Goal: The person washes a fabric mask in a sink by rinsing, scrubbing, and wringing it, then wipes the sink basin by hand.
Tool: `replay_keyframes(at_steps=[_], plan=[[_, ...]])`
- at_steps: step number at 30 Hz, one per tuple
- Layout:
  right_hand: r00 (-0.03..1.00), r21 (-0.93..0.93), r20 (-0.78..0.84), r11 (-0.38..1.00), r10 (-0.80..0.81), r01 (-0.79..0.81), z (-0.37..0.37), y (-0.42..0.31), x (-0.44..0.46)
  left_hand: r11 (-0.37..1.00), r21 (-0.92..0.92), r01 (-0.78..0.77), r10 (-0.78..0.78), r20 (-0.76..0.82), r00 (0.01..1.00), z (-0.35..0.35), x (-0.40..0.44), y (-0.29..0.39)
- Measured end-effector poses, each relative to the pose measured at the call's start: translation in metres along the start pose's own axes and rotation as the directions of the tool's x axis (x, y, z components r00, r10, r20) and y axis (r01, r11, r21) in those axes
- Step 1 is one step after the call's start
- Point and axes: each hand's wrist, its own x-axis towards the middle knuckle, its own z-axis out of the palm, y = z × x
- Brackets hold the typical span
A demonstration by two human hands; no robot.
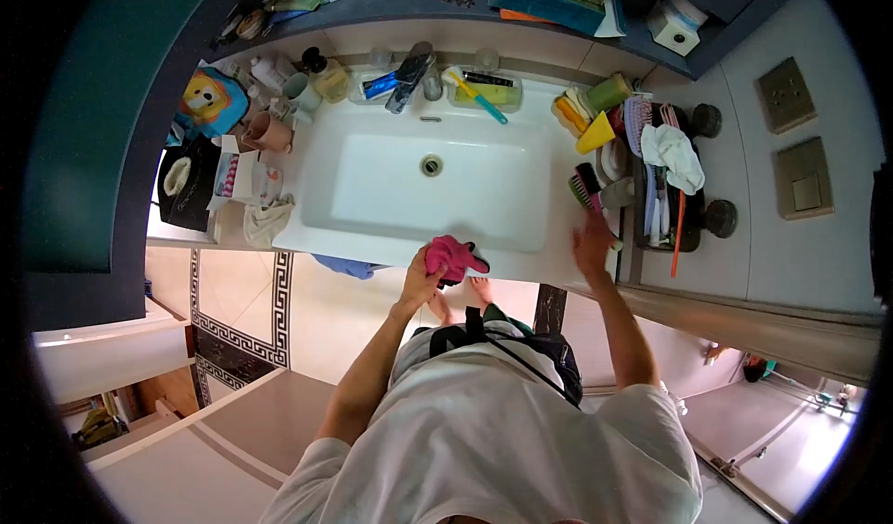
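Note:
In my left hand (424, 277) is a bunched pink cloth item (450, 259) with dark edging, closed in my fingers over the sink's front rim. My right hand (593, 245), a little blurred, is at the sink's right edge. Its fingers close around the pink handle of a scrub brush (585, 185) with dark and green bristles, which points away from me. Beside the brush stands a translucent bottle or cup (618, 193). The white sink (372, 142) lies in front of me, its drain (431, 166) uncovered.
A dark basket (642, 231) of brushes and a white cloth (673, 157) stands on the right, near a yellow cup (595, 132). A tray (502, 96) with a teal-handled brush (486, 101) sits behind the sink. Pink (268, 133) and grey cups crowd the left. A shelf (372, 10) overhangs the back.

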Motion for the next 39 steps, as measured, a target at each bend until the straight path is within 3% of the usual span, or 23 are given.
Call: replay_keyframes(at_steps=[1,2,3,5,6,7,9,11,12,13,14,15,16,18,21,27,31,32,33,34,35,37,39], plan=[[0.996,0.213,0.019,0.974,-0.083,0.077,0.004,-0.018,-0.013,0.993,-0.113,0.045,-0.042,0.025,0.999,0.004,0.000,0.014],[0.980,0.533,0.200,0.839,-0.004,-0.105,-0.005,-0.049,-0.020,0.971,-0.223,0.090,-0.079,0.055,0.995,0.010,0.001,0.029],[0.921,0.745,0.391,0.586,0.005,-0.319,-0.017,-0.081,-0.029,0.965,-0.248,0.088,-0.062,0.108,0.992,0.019,0.001,0.040],[0.938,0.908,0.338,0.288,-0.075,-0.304,-0.019,-0.116,-0.049,0.952,-0.295,0.083,-0.020,0.210,0.978,0.042,0.005,0.068],[0.942,0.874,0.328,0.400,-0.068,-0.276,-0.020,-0.123,-0.053,0.937,-0.309,0.164,-0.035,0.385,0.922,0.050,0.006,0.091],[0.925,0.903,0.379,0.229,-0.022,-0.364,-0.031,-0.132,-0.053,0.949,-0.279,0.150,-0.010,0.447,0.894,0.055,0.005,0.116],[0.942,0.934,0.313,0.140,0.120,-0.328,-0.038,-0.109,-0.060,0.968,-0.224,0.109,0.038,0.565,0.824,0.064,0.002,0.169],[0.954,0.927,0.204,0.269,0.220,-0.261,-0.042,-0.079,-0.075,0.938,-0.331,-0.102,0.284,0.565,0.775,0.081,0.005,0.167],[0.954,0.914,0.145,0.333,0.263,-0.231,-0.046,-0.063,-0.080,0.865,-0.029,-0.501,0.450,0.488,0.748,0.086,0.010,0.154],[0.945,0.781,0.082,0.568,0.315,-0.258,-0.054,-0.045,-0.077,0.967,-0.034,-0.252,0.227,0.558,0.798,0.080,0.010,0.164],[0.961,0.452,0.012,0.856,0.275,-0.251,-0.056,-0.038,-0.081,1.000,-0.013,0.015,-0.004,0.623,0.782,0.068,0.009,0.172],[0.977,0.035,-0.035,0.977,0.210,-0.208,-0.057,-0.032,-0.085,0.960,0.030,0.277,-0.223,0.677,0.701,0.055,0.010,0.177],[0.978,0.057,0.018,0.977,0.205,-0.206,-0.053,-0.028,-0.088,0.985,-0.128,0.115,-0.019,0.586,0.810,0.055,0.008,0.146],[0.973,0.104,0.130,0.973,0.190,-0.204,-0.038,-0.019,-0.095,0.988,-0.070,0.140,-0.081,0.539,0.838,0.035,0.004,0.112],[0.907,-0.056,0.204,0.929,0.369,-0.365,-0.033,-0.040,-0.069,0.993,0.041,0.110,-0.117,0.424,0.898,0.004,-0.007,0.082],[0.894,-0.224,0.172,0.900,0.414,-0.374,0.021,-0.023,-0.022,0.994,0.086,0.061,-0.084,0.295,0.952,-0.017,-0.040,0.052],[0.956,-0.193,0.074,0.944,0.285,-0.267,0.070,-0.031,0.028,0.999,0.021,-0.044,0.035,0.302,0.953,-0.011,-0.048,0.025],[0.939,-0.105,0.108,0.943,0.326,-0.315,0.065,-0.049,0.046,0.997,0.017,-0.076,0.067,0.313,0.947,-0.009,-0.048,0.025],[0.946,-0.024,0.206,0.968,0.249,-0.250,0.046,-0.071,0.066,0.999,0.007,-0.054,0.049,0.322,0.946,-0.008,-0.047,0.028],[0.981,0.006,0.167,0.995,0.102,-0.104,0.070,-0.071,0.077,1.000,-0.003,-0.031,0.030,0.330,0.943,-0.008,-0.047,0.036],[0.890,0.093,0.451,0.988,0.067,-0.121,0.058,-0.090,0.089,1.000,-0.010,-0.007,0.010,0.336,0.942,-0.010,-0.047,0.041],[0.922,0.373,0.380,0.924,-0.067,-0.086,0.070,-0.116,0.085,1.000,0.025,-0.017,0.008,0.327,0.945,-0.020,-0.049,0.045],[0.976,0.516,0.211,0.854,-0.051,-0.067,0.059,-0.131,0.073,0.999,0.046,0.004,-0.017,0.298,0.954,-0.031,-0.045,0.044]])
